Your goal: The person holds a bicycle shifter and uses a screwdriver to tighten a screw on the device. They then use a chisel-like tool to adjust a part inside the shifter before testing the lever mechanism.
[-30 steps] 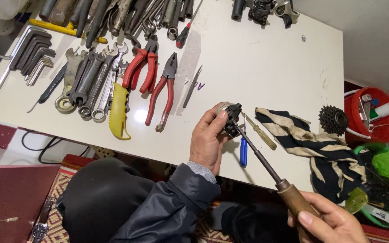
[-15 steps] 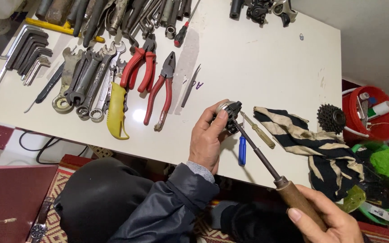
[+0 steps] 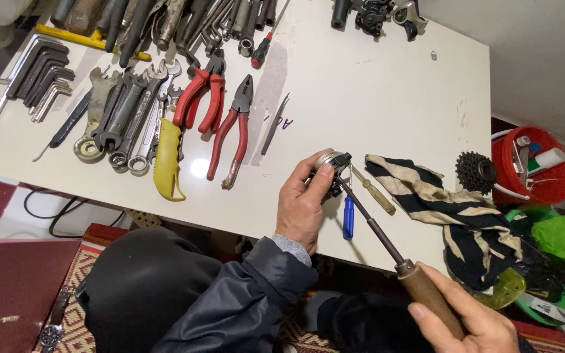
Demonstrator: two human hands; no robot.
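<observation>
Two hands busy: left hand point(image 3: 303, 204) clamps the small metal part point(image 3: 332, 163), right hand point(image 3: 469, 320) grips the wooden-handled screwdriver point(image 3: 387, 242). Keep the tip seated square, I'd say, or it slips.

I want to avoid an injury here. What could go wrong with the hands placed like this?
The screwdriver tip presses into the small metal part gripped by the left hand; a slip might jab those fingers. The part is held above the table edge, so it could drop. The right hand grips far back, perhaps reducing control.
</observation>
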